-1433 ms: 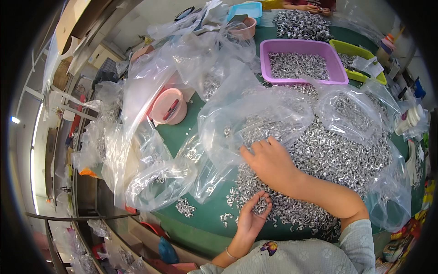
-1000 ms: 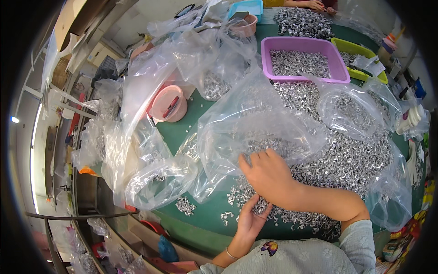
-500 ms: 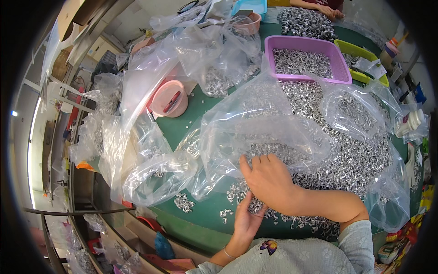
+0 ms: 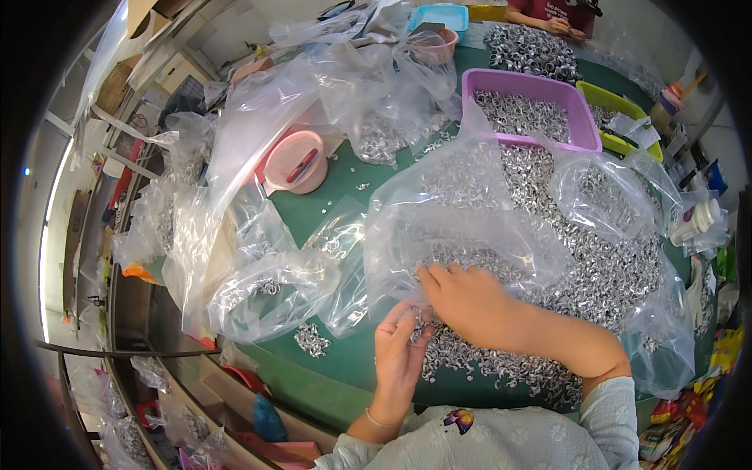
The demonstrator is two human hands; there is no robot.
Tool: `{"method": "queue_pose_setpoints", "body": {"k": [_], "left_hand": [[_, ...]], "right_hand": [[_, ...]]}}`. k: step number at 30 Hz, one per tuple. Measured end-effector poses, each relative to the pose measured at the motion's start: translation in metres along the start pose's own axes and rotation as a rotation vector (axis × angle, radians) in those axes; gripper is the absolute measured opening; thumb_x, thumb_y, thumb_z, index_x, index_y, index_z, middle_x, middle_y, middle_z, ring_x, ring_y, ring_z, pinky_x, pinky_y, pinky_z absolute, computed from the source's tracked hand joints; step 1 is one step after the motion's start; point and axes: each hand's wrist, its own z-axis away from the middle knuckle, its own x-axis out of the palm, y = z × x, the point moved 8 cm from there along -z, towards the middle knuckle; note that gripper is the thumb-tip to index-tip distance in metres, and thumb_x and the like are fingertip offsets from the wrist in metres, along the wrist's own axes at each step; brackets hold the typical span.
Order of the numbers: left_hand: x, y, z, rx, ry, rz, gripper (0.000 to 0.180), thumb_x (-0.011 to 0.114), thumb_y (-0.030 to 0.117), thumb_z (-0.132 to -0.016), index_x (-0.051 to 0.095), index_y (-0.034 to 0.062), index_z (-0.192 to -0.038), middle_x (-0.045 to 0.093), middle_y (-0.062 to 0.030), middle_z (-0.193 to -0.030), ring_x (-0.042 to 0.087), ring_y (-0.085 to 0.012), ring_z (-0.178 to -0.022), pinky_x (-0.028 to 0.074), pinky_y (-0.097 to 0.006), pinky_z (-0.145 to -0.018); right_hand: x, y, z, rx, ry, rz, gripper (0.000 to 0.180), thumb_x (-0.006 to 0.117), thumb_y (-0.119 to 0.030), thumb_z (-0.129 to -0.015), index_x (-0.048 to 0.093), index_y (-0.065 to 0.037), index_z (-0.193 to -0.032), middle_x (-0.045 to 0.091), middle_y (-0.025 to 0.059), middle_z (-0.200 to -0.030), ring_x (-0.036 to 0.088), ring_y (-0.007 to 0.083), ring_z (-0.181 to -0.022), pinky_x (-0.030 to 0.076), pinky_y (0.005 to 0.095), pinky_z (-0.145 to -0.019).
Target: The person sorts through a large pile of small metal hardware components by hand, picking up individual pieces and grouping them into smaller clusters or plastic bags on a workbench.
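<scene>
A large pile of small silvery curved metal pieces (image 4: 619,274) covers the right side of the green table, partly under clear plastic. My left hand (image 4: 395,356), palm up, has its fingers curled around a few of these pieces at the pile's near left edge. Just above and to the right, my right hand (image 4: 470,305) is bent down with its fingers drawn together at the mouth of a clear plastic bag (image 4: 392,227) containing more pieces. Its fingertips are partly hidden, so what they grip cannot be made out.
Beyond the pile stand a purple tub (image 4: 587,117) of metal pieces and a green tray (image 4: 650,149). A pink bucket (image 4: 301,176) with a red-handled tool is at left, amid clear bags (image 4: 235,258). Another person's hands (image 4: 560,27) are beside a heap of larger rings (image 4: 533,53).
My left hand has risen leftward from beneath my right hand, with metal pieces now showing in its fingers. The right hand stays at the bag's mouth, shifted slightly.
</scene>
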Motion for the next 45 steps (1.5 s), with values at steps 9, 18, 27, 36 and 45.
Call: {"method": "queue_pose_setpoints", "body": {"k": [9, 18, 27, 36, 45], "left_hand": [[0.007, 0.003, -0.014, -0.032, 0.107, -0.059, 0.015, 0.057, 0.007, -0.085, 0.059, -0.0012, -0.098, 0.059, -0.0053, -0.086, 0.053, -0.0095, -0.075, 0.042, -0.021, -0.057], [0.009, -0.01, -0.018, -0.14, -0.042, -0.115, 0.012, 0.061, 0.009, -0.082, 0.061, -0.002, -0.088, 0.059, -0.0067, -0.075, 0.051, -0.0098, -0.062, 0.037, -0.02, -0.049], [0.041, -0.023, -0.02, -0.132, -0.356, -0.359, 0.009, 0.062, 0.006, -0.078, 0.062, -0.003, -0.081, 0.058, -0.0072, -0.067, 0.047, -0.0092, -0.051, 0.034, -0.02, -0.045], [0.059, -0.016, -0.027, -0.072, -0.384, -0.334, 0.007, 0.059, 0.0, -0.077, 0.061, -0.0053, -0.08, 0.057, -0.0102, -0.067, 0.048, -0.0112, -0.051, 0.034, -0.02, -0.042], [0.086, -0.032, -0.029, -0.119, -0.394, -0.39, 0.004, 0.057, -0.002, -0.077, 0.058, -0.0056, -0.074, 0.056, -0.0117, -0.069, 0.049, -0.0122, -0.053, 0.034, -0.019, -0.042]], "right_hand": [[-0.014, 0.0, -0.002, -0.248, -0.271, -0.13, 0.069, 0.075, -0.043, -0.061, 0.054, 0.007, -0.103, 0.051, 0.0155, -0.102, 0.044, 0.0286, -0.103, 0.034, 0.0351, -0.086], [0.017, 0.065, -0.023, 0.148, -0.418, -1.039, 0.042, 0.045, -0.033, -0.091, 0.054, 0.003, -0.11, 0.057, 0.016, -0.109, 0.052, 0.0252, -0.103, 0.038, 0.0359, -0.091], [0.093, 0.093, -0.088, 0.173, -0.208, -0.326, 0.047, 0.054, -0.032, -0.085, 0.05, 0.0, -0.119, 0.053, 0.0233, -0.116, 0.053, 0.0334, -0.105, 0.041, 0.0425, -0.09], [0.11, 0.079, -0.105, 0.305, -0.358, -0.65, 0.065, 0.036, -0.056, -0.088, 0.055, 0.002, -0.112, 0.049, 0.0259, -0.119, 0.05, 0.0356, -0.106, 0.041, 0.0448, -0.089], [0.106, 0.134, -0.116, 0.519, 0.254, -1.061, 0.057, 0.04, -0.046, -0.088, 0.049, 0.002, -0.118, 0.049, 0.0246, -0.119, 0.049, 0.0341, -0.109, 0.037, 0.0442, -0.093]]}}
